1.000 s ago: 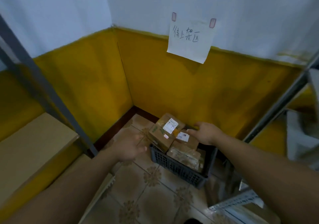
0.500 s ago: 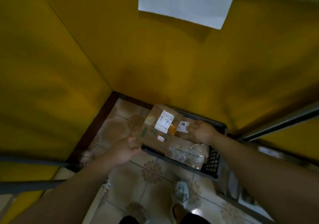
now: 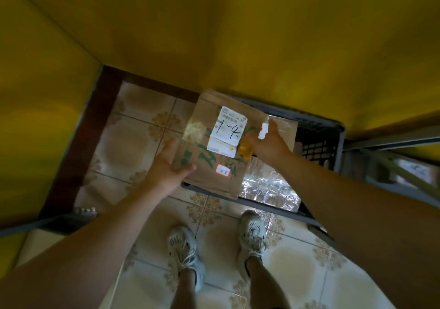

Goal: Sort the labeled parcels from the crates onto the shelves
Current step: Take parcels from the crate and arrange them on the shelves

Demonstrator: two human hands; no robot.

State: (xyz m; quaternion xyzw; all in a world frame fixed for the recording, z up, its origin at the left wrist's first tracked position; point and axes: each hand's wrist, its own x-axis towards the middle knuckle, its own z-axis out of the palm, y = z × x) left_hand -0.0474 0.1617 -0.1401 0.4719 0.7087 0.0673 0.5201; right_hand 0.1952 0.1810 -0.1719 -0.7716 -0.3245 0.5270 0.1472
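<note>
Squarely between left hand (image 3: 166, 173) and right hand (image 3: 269, 142), labeled parcel (image 3: 209, 165), atop crate (image 3: 319, 142)

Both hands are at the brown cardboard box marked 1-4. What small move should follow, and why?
Probably lift the brown cardboard box from the dark plastic crate: the left hand grips its left edge, the right hand touches its right side.

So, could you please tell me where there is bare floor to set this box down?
Bare tiles lie left of the crate, up to the brown skirting, and right of the shoes. The crate is crowded with the cardboard box and plastic-wrapped parcels; the shelf frame hems its right side.
</note>
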